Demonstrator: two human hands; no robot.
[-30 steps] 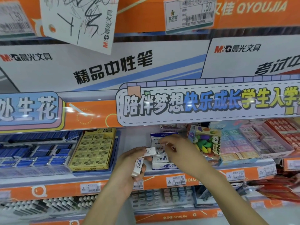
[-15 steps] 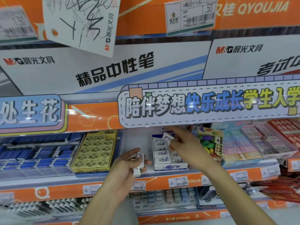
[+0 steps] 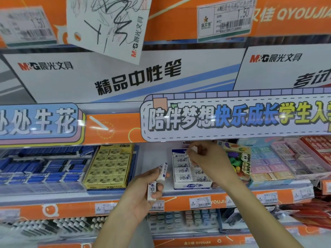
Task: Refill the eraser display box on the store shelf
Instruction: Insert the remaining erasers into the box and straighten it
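The white and blue eraser display box (image 3: pixel 192 185) stands on the middle shelf, holding rows of white wrapped erasers (image 3: pixel 182 171). My right hand (image 3: pixel 207 158) reaches over the back of the box under the shelf banner, pinching one white eraser (image 3: pixel 193 150) at its far rows. My left hand (image 3: pixel 143 190) hovers in front of the shelf, left of the box, holding two white erasers (image 3: pixel 162 173) upright between thumb and fingers.
A yellow eraser box (image 3: pixel 109 165) and blue boxes (image 3: pixel 41 169) sit to the left, with a bare shelf gap between. A colourful toy-eraser pack (image 3: pixel 238 158) and pastel boxes (image 3: pixel 268 163) crowd the right. The banner (image 3: pixel 232 117) hangs low above. Price tags line the orange shelf edge (image 3: pixel 200 202).
My right hand carried an eraser from my left hand up and back to the far end of the display box. My left hand stayed put with the other erasers.
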